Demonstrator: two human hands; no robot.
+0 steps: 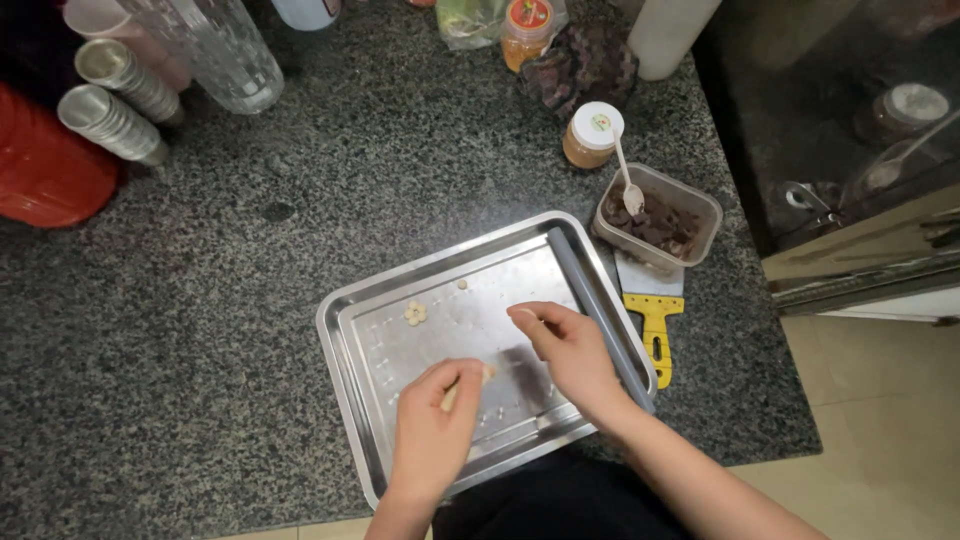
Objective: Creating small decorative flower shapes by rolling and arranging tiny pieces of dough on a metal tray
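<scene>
Shiny rectangular steel tray [350, 330] is mostly bare in the middle & far-left, only a small flower-shaped dough piece [415, 313] there; both hands crowd its near half; right edge hemmed by a yellow-handled scraper [652, 318] & a clear plastic tub of dark filling [657, 217] w/ white spoon [627, 180]; wide open speckled granite counter [200, 300] to the left; stacked steel cups [112, 96] & glass jar [215, 45] block the far-left corner.

1 tray [350, 340], 2 jars [592, 135], 2 cup stacks [115, 125], 1 scraper [655, 320]

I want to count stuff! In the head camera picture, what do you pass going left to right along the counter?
Red container → metal cups → glass jug → metal tray → brown-filled tub.
</scene>
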